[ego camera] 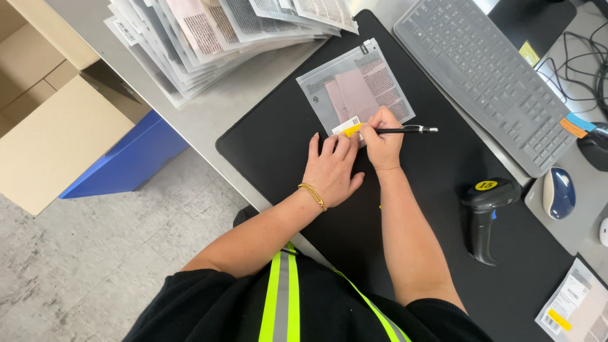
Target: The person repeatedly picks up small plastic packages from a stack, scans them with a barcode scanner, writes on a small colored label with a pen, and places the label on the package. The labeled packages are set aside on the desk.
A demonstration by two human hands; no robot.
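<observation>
A clear plastic pouch (354, 85) holding a pale pink item lies flat on the black desk mat (272, 145). A small white and yellow label (347, 127) sits at the pouch's near edge. My right hand (382, 140) grips a black pen (405, 130) with its tip on the label. My left hand (330, 168), wearing a gold bracelet, lies flat on the mat with fingertips touching the pouch's near edge beside the label.
A fanned stack of similar pouches (221, 31) rests on the grey table at the back. An open cardboard box (50, 120) stands at the left. A covered keyboard (487, 69), mouse (558, 192) and black barcode scanner (484, 215) lie to the right.
</observation>
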